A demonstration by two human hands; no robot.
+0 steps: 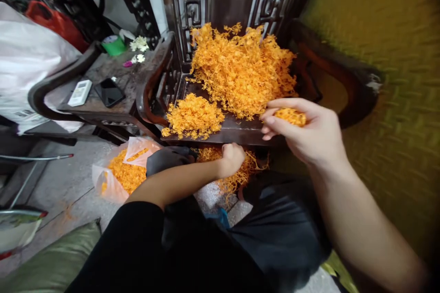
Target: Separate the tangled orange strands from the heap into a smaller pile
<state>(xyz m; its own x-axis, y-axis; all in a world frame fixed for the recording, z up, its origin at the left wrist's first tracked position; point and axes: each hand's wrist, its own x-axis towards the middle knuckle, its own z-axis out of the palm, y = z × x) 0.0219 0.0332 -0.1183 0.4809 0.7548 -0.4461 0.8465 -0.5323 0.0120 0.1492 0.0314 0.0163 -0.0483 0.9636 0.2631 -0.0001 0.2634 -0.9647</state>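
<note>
A large heap of orange flowers (pixel 244 68) covers much of the dark carved wooden chair seat (pixel 237 135). Beside it, at the seat's front left, lies a smaller orange pile (pixel 195 116). My right hand (pixel 309 128) is raised at the right edge of the big heap, fingers curled round a small bunch of orange flowers (pixel 290 116). Below the seat edge, my left hand (pixel 233 159) is closed over a mass of thin orange stems (pixel 237 177); whatever is inside its fingers is hidden.
A plastic bag (pixel 127 171) of orange flowers stands on the floor at left. A side table (pixel 117 66) holds a black phone (pixel 110 92), a white remote (pixel 80 93), green tape (pixel 114 45) and white flowers. The chair's armrest (pixel 360 87) curves at right.
</note>
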